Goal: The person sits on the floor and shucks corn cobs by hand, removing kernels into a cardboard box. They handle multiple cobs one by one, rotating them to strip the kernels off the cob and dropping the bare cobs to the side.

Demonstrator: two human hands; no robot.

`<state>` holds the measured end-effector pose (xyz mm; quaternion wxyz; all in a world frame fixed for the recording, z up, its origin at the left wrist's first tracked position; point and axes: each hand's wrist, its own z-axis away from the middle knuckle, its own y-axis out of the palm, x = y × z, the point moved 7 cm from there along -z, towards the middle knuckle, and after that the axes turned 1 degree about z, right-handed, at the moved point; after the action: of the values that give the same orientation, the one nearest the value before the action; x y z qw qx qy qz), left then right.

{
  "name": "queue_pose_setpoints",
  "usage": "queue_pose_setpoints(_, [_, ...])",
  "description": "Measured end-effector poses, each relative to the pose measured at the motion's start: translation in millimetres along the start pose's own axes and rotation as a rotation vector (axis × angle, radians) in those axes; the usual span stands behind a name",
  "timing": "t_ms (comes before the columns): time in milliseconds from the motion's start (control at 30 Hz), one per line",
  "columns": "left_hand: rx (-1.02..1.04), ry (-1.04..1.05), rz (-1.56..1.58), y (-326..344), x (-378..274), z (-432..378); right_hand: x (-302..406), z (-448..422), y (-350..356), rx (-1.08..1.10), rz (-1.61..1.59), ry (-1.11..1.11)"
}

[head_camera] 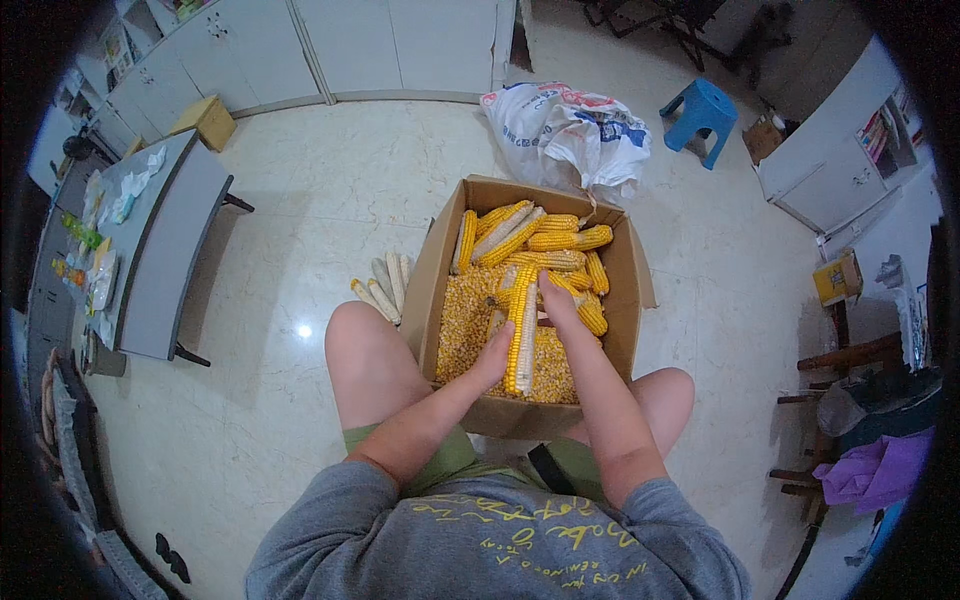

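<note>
Both of my hands grip one ear of dried corn above an open cardboard box. My left hand holds its lower left side, while my right hand is at its upper right. A pale strip without kernels runs along the ear; yellow rows cover its left side. Loose corn kernels fill the near and left part of the box. Several more ears of corn are heaped at the far side, some partly stripped. My hands and the held ear hide part of the kernels.
Several bare corncobs lie on the floor left of the box. A white plastic sack stands behind it, with a blue stool farther right. A low table with clutter is at left. Wooden furniture and a purple cloth are at right.
</note>
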<state>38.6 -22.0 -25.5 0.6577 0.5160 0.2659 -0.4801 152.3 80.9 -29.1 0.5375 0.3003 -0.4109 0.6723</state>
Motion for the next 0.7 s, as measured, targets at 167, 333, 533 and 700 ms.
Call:
queue_pose_setpoints(167, [0.003,-0.08,-0.005,3.2,-2.3,6.3,16.4,42.3,25.2,0.295,-0.462,0.222])
queue_pose_setpoints(333, [0.133,-0.15,0.231,18.0,-15.9,6.0,30.4,60.2,32.5,0.379,-0.597,0.124])
queue_pose_setpoints(533, [-0.013,-0.3,0.316,15.2,-19.9,7.1,50.2,82.4,36.4,0.218,-0.249,-0.114])
queue_pose_setpoints(700, [0.005,-0.229,0.257,17.7,-28.5,11.0,41.8,66.7,30.7,0.279,-0.464,-0.085])
